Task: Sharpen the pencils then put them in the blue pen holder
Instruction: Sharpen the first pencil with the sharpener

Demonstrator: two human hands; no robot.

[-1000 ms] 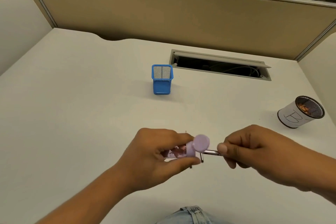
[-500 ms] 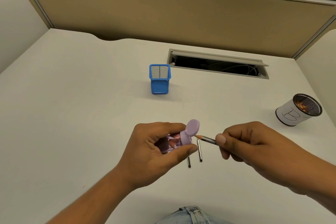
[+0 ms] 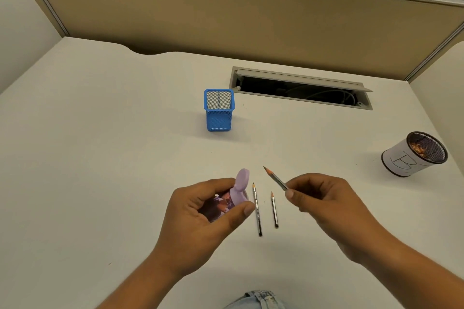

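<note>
My left hand (image 3: 200, 211) grips a lilac pencil sharpener (image 3: 234, 192) with its flip lid standing open. My right hand (image 3: 324, 200) pinches a short dark pencil (image 3: 275, 178) by its back end, the sharp tip pointing up and left, clear of the sharpener. Two more dark pencils lie on the white desk between my hands: a longer one (image 3: 257, 211) and a shorter one (image 3: 274, 211), both tips pointing away from me. The blue mesh pen holder (image 3: 219, 118) stands upright farther back, a dark pencil visible inside it.
A white-wrapped mesh cup (image 3: 411, 155) holding shavings sits at the right. An open cable slot (image 3: 301, 89) lies behind the holder. Tan partition walls close the desk's back and sides. The desk's near edge runs just above my lap.
My right hand has pulled the pencil out of the sharpener and swung it up and right. My left hand kept the sharpener and shifted slightly left, uncovering the two lying pencils.
</note>
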